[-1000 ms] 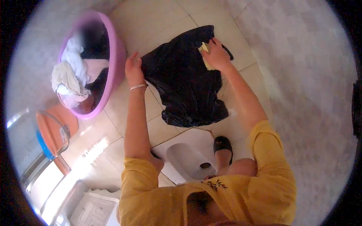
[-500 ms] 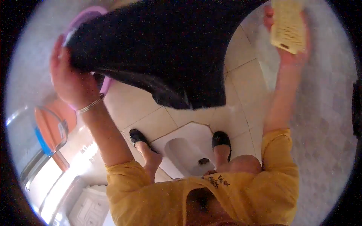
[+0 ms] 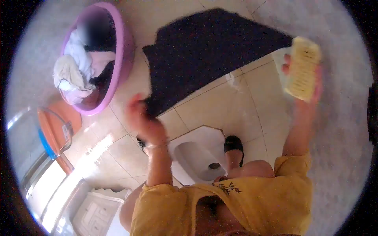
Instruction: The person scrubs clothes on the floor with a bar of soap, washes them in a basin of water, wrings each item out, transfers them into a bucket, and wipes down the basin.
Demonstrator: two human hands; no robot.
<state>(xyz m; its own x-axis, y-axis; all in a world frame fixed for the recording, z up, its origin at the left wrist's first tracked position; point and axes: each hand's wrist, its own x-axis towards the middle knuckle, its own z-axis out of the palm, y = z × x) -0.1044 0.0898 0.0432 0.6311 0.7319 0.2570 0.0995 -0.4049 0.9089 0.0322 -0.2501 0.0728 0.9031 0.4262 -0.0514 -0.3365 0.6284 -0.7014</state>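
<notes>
A dark garment is stretched in the air above the tiled floor, one corner low at the left and another at the right. My left hand, blurred, holds its lower left corner. At the right, my right hand grips a pale yellow brush, its bristled face turned toward the camera. The garment's right corner meets the brush; whether my right fingers also pinch the cloth is hidden behind it.
A pink-purple tub with white, pink and dark clothes stands at upper left. Below it are an orange bucket and a blue item. A white squat toilet lies between my feet. A wall runs along the right.
The garment was flat on the floor, was then lifted high, and now hangs turned, with its left corner lower. My left hand came down and inward; my right hand lowered slightly with the brush.
</notes>
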